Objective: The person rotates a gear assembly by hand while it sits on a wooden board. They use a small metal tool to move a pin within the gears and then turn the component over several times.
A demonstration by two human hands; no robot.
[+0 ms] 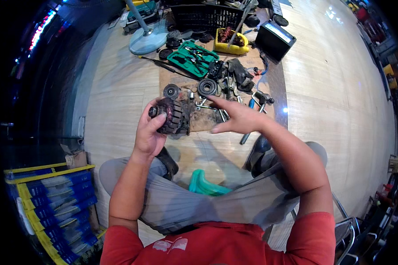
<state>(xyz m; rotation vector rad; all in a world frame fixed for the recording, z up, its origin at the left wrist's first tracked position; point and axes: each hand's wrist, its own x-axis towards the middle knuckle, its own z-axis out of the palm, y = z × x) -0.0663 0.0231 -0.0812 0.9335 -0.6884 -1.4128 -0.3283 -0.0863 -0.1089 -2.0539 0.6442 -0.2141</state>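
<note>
Over near-left corner of cardboard (199, 123), left hand (149, 131) wraps finned rotor (174, 118), shaft kinda leftward; right hand (242, 117) spread, empty, pulley (207, 87) just past index tip.

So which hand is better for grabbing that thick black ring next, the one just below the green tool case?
Probably the right hand: it looks empty and open, and it's close to the ring. The left hand is holding the dark ridged part.
</note>
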